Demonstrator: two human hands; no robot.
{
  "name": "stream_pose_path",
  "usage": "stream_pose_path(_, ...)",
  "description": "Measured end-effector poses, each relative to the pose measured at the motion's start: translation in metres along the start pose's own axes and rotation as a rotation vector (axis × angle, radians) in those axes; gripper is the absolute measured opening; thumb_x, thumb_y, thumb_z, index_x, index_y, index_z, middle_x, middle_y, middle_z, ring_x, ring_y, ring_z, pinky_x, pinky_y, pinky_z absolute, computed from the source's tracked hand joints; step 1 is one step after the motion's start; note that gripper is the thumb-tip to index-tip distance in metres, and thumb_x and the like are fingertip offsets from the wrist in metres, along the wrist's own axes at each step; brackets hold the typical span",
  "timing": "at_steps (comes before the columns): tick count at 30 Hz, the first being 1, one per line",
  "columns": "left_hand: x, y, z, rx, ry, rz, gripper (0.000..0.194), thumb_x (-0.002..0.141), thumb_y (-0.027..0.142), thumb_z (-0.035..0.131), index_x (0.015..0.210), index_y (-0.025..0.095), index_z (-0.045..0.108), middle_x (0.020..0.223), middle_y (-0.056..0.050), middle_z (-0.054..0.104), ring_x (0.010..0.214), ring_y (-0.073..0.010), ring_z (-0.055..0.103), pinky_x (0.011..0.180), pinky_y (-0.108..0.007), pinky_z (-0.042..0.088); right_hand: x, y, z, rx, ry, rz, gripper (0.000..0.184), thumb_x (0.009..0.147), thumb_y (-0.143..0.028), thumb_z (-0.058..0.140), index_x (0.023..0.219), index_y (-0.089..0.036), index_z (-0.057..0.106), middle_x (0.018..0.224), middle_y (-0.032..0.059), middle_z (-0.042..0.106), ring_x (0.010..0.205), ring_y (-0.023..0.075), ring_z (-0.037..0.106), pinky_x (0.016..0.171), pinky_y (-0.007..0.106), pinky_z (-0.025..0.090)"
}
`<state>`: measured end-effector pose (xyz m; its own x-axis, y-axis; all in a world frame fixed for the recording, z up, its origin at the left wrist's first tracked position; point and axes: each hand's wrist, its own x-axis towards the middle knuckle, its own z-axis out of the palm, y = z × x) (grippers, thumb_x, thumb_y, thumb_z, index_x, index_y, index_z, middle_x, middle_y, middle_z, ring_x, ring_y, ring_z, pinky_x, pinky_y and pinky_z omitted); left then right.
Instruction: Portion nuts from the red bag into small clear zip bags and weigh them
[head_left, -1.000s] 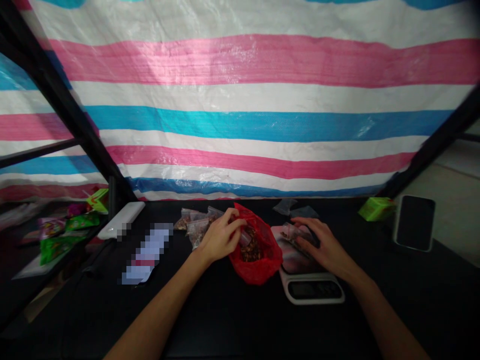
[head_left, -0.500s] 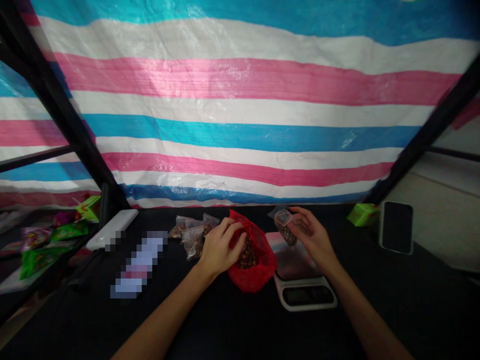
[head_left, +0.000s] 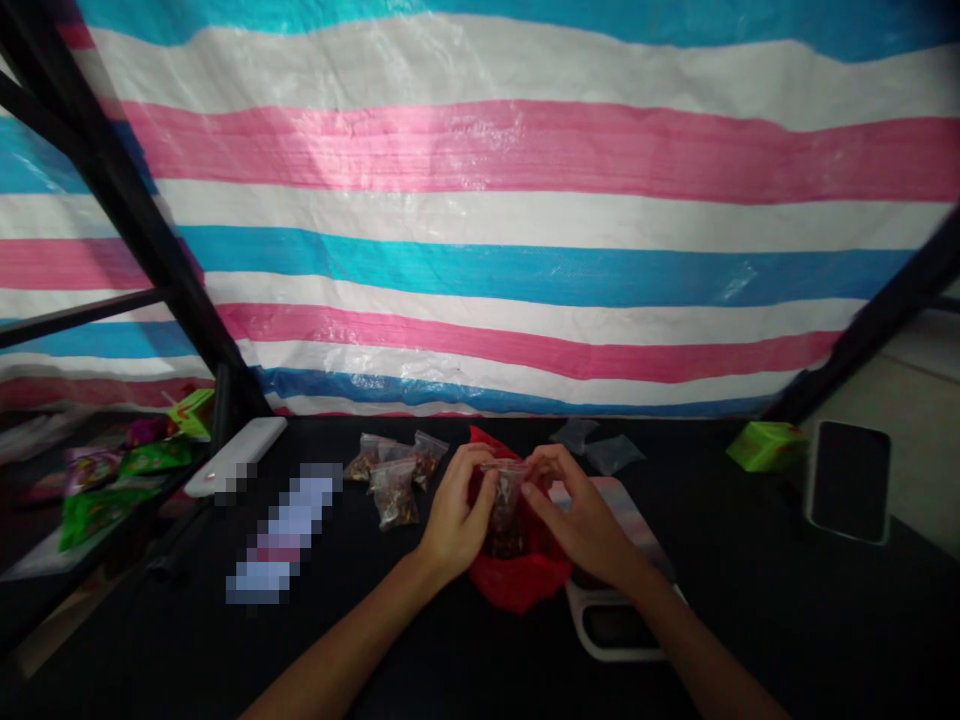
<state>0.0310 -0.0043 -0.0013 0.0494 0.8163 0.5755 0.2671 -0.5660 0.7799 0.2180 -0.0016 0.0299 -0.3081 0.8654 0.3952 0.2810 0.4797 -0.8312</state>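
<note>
Both my hands meet over a red plastic bag [head_left: 517, 585] lying on the black table. My left hand [head_left: 456, 520] and my right hand [head_left: 581, 520] pinch the top of a small clear bag [head_left: 507, 500] holding brown bits, upright between them. The white kitchen scale [head_left: 622, 625] lies right of the red bag, partly under my right wrist. Several filled small clear bags [head_left: 394, 475] lie just left of my left hand.
Two empty clear bags [head_left: 600, 445] lie behind the scale. A green box [head_left: 766, 446] and a dark phone [head_left: 849, 480] sit far right. A white flat object [head_left: 236, 455] and colourful packets [head_left: 112, 480] lie left. A striped tarp [head_left: 510, 220] hangs behind.
My right hand lifted the small clear bag off the scale and brought it left over the red bag. My left hand came out of the red bag and took hold of it too.
</note>
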Motion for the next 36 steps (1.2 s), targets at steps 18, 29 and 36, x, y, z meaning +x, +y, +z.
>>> stream_pose_path(18, -0.008, -0.007, -0.004, -0.027, -0.128, -0.109, 0.023, 0.108, 0.033, 0.035, 0.115, 0.021, 0.053, 0.109, -0.007, 0.062, 0.101, -0.0199, 0.060, 0.092, -0.034, 0.047, 0.005, 0.000, -0.010, -0.014, -0.140, 0.185, 0.017, 0.099, -0.037, 0.056, 0.097, -0.023, 0.066, 0.087, -0.0020, 0.067, 0.080, 0.0166, 0.060, 0.073, 0.028, 0.045)
stream_pose_path(29, -0.006, -0.003, -0.002, -0.047, -0.122, -0.203, 0.025, 0.108, 0.040, 0.037, 0.109, 0.022, 0.056, 0.100, -0.004, 0.064, 0.092, -0.0193, 0.061, 0.086, -0.033, 0.048, 0.003, 0.004, -0.003, -0.200, -0.030, 0.054, 0.016, 0.100, -0.029, 0.051, 0.099, -0.025, 0.065, 0.093, 0.0013, 0.069, 0.088, 0.0207, 0.060, 0.085, 0.036, 0.044)
stream_pose_path(36, -0.004, -0.008, -0.004, -0.021, -0.136, -0.167, 0.022, 0.107, 0.036, 0.041, 0.108, 0.022, 0.058, 0.102, -0.005, 0.067, 0.095, -0.0197, 0.064, 0.089, -0.033, 0.048, 0.003, 0.006, 0.001, -0.108, -0.055, 0.089, 0.013, 0.099, -0.031, 0.055, 0.095, -0.024, 0.065, 0.088, 0.0005, 0.066, 0.082, 0.0194, 0.061, 0.079, 0.033, 0.048)
